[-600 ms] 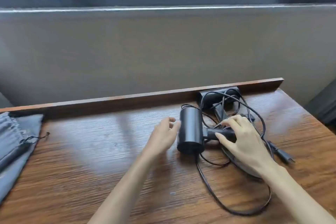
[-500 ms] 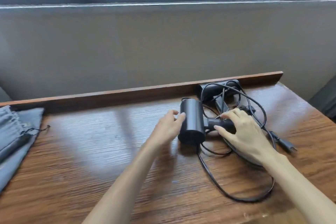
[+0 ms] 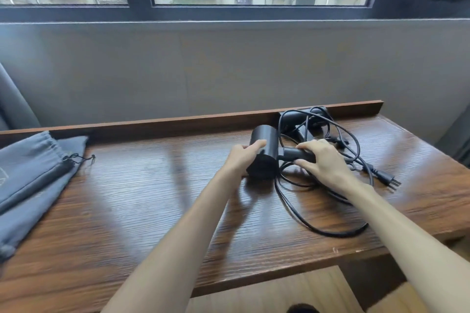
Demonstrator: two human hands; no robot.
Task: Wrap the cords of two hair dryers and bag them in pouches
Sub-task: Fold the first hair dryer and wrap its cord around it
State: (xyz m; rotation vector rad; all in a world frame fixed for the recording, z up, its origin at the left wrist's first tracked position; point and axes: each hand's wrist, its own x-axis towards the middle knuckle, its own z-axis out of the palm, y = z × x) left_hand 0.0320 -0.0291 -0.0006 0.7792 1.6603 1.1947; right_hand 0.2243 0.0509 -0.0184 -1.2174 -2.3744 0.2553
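Observation:
A black hair dryer (image 3: 264, 152) lies on the wooden table (image 3: 152, 198), right of centre. My left hand (image 3: 244, 157) holds its round barrel from the left side. My right hand (image 3: 320, 160) curls round its handle (image 3: 295, 154). Behind them, against the table's back ledge, a second black hair dryer (image 3: 300, 119) lies partly hidden under tangled black cords (image 3: 338, 140). One long cord loop (image 3: 318, 226) trails toward the front edge, and a plug (image 3: 387, 179) lies at the right. Grey drawstring pouches (image 3: 33, 173) lie flat at the far left.
A raised wooden ledge (image 3: 178, 122) runs along the back of the table, with a grey wall and a window above it. The table's front edge (image 3: 279, 279) is close to me, and its right edge lies just beyond the plug.
My left hand has moved right onto the dryer's barrel, and my right hand has closed round its handle. The camera has tilted up and back, showing more window and the table's front edge.

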